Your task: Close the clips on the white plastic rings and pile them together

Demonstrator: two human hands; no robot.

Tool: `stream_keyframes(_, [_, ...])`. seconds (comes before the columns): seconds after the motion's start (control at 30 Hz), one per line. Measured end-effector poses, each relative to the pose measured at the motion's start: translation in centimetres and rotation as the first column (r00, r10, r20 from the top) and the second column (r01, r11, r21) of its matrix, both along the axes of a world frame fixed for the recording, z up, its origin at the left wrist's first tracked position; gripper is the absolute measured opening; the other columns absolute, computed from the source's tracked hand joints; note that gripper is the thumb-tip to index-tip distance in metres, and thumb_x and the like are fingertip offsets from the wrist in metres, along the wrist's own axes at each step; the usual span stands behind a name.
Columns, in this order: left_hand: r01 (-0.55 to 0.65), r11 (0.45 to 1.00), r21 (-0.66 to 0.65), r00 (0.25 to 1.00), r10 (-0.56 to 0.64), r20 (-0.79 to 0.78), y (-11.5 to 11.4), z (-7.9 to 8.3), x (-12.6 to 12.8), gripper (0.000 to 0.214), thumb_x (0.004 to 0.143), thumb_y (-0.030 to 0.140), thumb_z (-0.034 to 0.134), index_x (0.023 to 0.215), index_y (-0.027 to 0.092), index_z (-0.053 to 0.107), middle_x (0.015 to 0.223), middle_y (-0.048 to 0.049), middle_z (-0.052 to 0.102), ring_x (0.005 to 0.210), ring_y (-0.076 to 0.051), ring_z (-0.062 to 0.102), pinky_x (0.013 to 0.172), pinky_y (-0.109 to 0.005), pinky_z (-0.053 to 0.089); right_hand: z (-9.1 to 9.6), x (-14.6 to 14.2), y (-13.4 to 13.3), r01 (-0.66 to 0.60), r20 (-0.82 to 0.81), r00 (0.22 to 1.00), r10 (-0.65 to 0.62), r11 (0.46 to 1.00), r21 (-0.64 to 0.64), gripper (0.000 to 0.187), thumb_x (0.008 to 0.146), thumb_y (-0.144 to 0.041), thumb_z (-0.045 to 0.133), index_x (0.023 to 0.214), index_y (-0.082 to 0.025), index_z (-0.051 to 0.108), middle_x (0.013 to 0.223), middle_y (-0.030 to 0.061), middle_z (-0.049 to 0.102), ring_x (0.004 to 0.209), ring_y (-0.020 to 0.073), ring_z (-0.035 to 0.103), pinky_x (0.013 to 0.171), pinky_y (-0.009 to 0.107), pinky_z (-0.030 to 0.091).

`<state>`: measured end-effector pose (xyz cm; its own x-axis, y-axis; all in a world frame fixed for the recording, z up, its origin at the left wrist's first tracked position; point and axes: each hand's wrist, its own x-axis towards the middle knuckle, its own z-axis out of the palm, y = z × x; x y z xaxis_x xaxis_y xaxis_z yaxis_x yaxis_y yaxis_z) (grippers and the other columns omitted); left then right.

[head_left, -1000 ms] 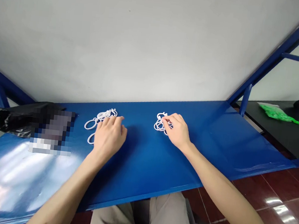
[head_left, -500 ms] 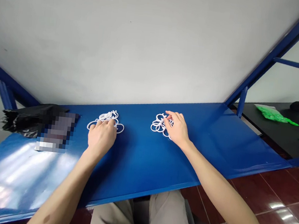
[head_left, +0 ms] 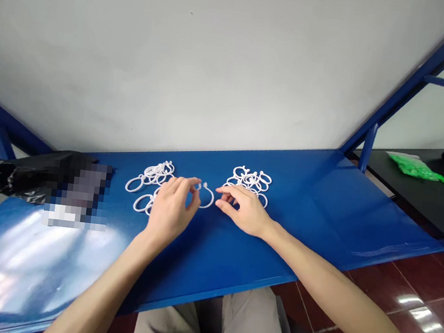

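In front of me, between the two hands, one white shower curtain ring [head_left: 212,199] stands out above the blue table. My left hand [head_left: 173,203] pinches this ring at its left side between thumb and fingers. My right hand [head_left: 247,209] is just to the right of it, thumb and index finger parted and pointing at the ring, with nothing seen between them. Behind the left hand lies a loose pile of similar white rings [head_left: 135,183], partly covered by it. A second pile of white rings [head_left: 241,172] lies behind the right hand.
The blue table [head_left: 211,261] runs up against a pale wall [head_left: 217,70]. At the left lie a black plastic bag [head_left: 24,176] and a blurred-out flat object [head_left: 83,188]. Blue frame bars [head_left: 402,91] slope at both sides. A green packet [head_left: 414,166] rests on a dark table at right.
My left hand has moved right from the left pile, now holding a ring. My right hand has left the right pile and come left and slightly nearer. The view has shifted slightly.
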<state>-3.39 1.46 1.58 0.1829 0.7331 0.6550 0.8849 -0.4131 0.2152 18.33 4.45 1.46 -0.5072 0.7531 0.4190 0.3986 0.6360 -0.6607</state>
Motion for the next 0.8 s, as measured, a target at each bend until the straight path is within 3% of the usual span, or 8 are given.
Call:
stream_keyframes(0.13, [0.087,0.995,0.052,0.996,-0.086,-0.017,-0.8,-0.6,1.8,0.019,0.095,0.018,0.053,0.112,0.019,0.060,0.083,-0.0027,0.068,0.079,-0.018,0.064,0.074,-0.031,0.050,-0.3,-0.4,-0.5,-0.006,-0.053,0.999,0.000,0.993,-0.120,0.021,0.101,-0.039,0.054,0.094,-0.022,0.065,0.083,0.0006,0.070,0.071,0.0147,0.065,0.067,0.027,0.050])
stream_keyframes(0.3, [0.103,0.993,-0.060,0.986,-0.094,0.136,-1.1,-1.0,2.4,0.017,0.097,0.021,0.055,0.112,0.021,0.063,0.092,-0.0030,0.073,0.079,-0.016,0.069,0.070,-0.027,0.054,-0.8,-0.6,-0.5,0.050,-0.058,0.997,-0.057,0.992,-0.113,0.022,0.101,-0.038,0.054,0.090,-0.022,0.064,0.077,-0.0008,0.069,0.062,0.0128,0.060,0.061,0.025,0.045])
stream_keyframes(0.47, [0.185,0.980,-0.076,0.953,-0.160,0.259,-1.4,-1.4,2.7,0.012,0.099,0.024,0.056,0.104,0.021,0.066,0.098,-0.0040,0.077,0.080,-0.015,0.072,0.070,-0.026,0.057,-0.8,-0.5,-0.8,0.033,-0.048,0.998,-0.038,0.995,-0.099,0.024,0.102,-0.035,0.053,0.085,-0.022,0.062,0.074,-0.0014,0.067,0.062,0.0125,0.060,0.060,0.025,0.044])
stream_keyframes(0.63, [0.305,0.943,-0.131,0.910,-0.248,0.333,-1.5,-1.1,2.4,0.008,0.097,0.024,0.057,0.096,0.021,0.065,0.097,-0.0032,0.077,0.081,-0.015,0.074,0.070,-0.023,0.058,-1.2,-0.3,-1.2,0.011,0.067,0.998,-0.020,0.991,0.132,0.025,0.105,-0.031,0.049,0.086,-0.021,0.062,0.079,0.0024,0.068,0.073,0.0163,0.062,0.068,0.028,0.047])
stream_keyframes(0.8, [0.367,0.914,-0.172,0.897,-0.299,0.325,-1.2,-1.4,1.5,0.008,0.096,0.024,0.058,0.094,0.022,0.065,0.092,-0.0022,0.077,0.082,-0.016,0.074,0.073,-0.025,0.057,-1.7,0.0,-1.5,-0.061,0.290,0.954,-0.078,0.895,0.442,0.033,0.106,-0.021,0.040,0.086,-0.018,0.065,0.077,0.0054,0.067,0.072,0.0186,0.056,0.066,0.031,0.045])
